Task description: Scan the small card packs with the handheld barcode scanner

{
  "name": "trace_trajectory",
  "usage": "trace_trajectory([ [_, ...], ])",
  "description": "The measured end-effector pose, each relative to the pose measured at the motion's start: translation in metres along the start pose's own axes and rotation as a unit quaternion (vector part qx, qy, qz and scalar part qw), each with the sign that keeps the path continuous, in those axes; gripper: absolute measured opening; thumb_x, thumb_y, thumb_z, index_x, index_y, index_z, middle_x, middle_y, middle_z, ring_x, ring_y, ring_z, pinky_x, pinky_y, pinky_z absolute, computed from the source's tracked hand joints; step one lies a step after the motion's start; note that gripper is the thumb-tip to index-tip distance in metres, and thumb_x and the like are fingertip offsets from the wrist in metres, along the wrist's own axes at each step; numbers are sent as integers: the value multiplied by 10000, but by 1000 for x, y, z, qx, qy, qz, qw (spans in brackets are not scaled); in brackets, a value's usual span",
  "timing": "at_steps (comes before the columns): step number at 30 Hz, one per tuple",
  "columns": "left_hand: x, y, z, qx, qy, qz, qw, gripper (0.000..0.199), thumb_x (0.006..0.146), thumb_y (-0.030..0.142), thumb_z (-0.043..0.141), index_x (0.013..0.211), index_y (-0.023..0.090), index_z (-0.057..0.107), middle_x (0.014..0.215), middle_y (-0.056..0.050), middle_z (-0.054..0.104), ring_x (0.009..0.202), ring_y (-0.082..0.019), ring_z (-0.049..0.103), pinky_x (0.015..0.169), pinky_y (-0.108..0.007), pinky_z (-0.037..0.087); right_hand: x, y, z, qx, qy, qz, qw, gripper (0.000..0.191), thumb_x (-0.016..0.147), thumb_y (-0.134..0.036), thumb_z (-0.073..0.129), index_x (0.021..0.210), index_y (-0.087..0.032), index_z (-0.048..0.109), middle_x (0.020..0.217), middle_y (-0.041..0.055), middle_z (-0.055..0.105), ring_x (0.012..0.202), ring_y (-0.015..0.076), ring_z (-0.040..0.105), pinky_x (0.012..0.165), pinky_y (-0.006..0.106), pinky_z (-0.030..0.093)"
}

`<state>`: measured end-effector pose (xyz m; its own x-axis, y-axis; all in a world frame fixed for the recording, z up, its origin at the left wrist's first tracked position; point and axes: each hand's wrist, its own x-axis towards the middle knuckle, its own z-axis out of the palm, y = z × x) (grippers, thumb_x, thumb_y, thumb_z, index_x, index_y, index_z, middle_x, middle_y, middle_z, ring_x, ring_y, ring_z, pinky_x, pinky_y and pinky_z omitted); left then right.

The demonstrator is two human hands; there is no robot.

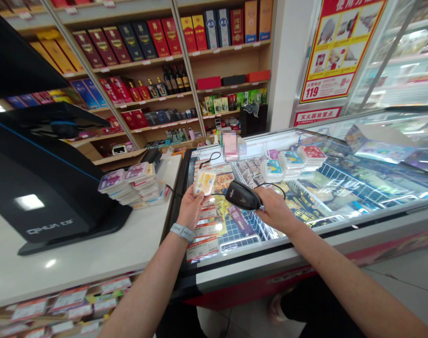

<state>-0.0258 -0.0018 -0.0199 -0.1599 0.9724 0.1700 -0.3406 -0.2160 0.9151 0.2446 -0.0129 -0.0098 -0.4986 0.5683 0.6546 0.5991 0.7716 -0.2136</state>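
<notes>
Pinching a small flat pack (204, 181) with a yellow-and-white label by its lower edge, the left hand (191, 206) holds it above the glass top of a chest freezer (270, 264), thumb on the front. Near it, apart from the left, the right hand (275, 206) is wrapped around the grip of a black handheld barcode scanner (242, 195) (its cord shows on both sides), whose head faces the pack. Below the left hand, price labels (202, 248) line the glass. Farther back on the freezer stand stacks of similar packs (291, 163), topped with blue and red labels. On the white table (148, 241) to the left, more packs (138, 185) are piled beside a dark checkout terminal (58, 188). Beyond, shelves carry tall boxes (132, 42) and dark bottles (176, 80).
</notes>
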Motion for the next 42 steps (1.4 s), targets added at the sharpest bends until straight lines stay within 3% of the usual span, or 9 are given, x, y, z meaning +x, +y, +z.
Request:
trace_trajectory([
  [26,0,1,0,-2,1,-3,1000,395,711,201,714,1068,211,546,1142,-46,647,1110,-187,597,1000,-419,469,-1,3,2,3,5,7,1000,393,810,-194,552,1196,-170,484,1029,103,624,919,266,577,787,393,444],
  [36,-2,-2,4,33,22,-34,999,491,733,267,717,1159,210,479,1010,-52,687,831,-170,687,885,-443,526,1,0,-3,14,30,10,999,341,810,-191,554,1145,-187,486,1007,97,623,906,266,575,780,393,447],
  [42,-2,-2,15,61,16,-75,995,400,733,313,722,1037,177,499,961,-72,697,806,-182,695,827,-390,535,0,2,-2,13,49,17,999,356,786,-173,547,1136,-189,485,996,99,620,907,268,576,776,396,452],
])
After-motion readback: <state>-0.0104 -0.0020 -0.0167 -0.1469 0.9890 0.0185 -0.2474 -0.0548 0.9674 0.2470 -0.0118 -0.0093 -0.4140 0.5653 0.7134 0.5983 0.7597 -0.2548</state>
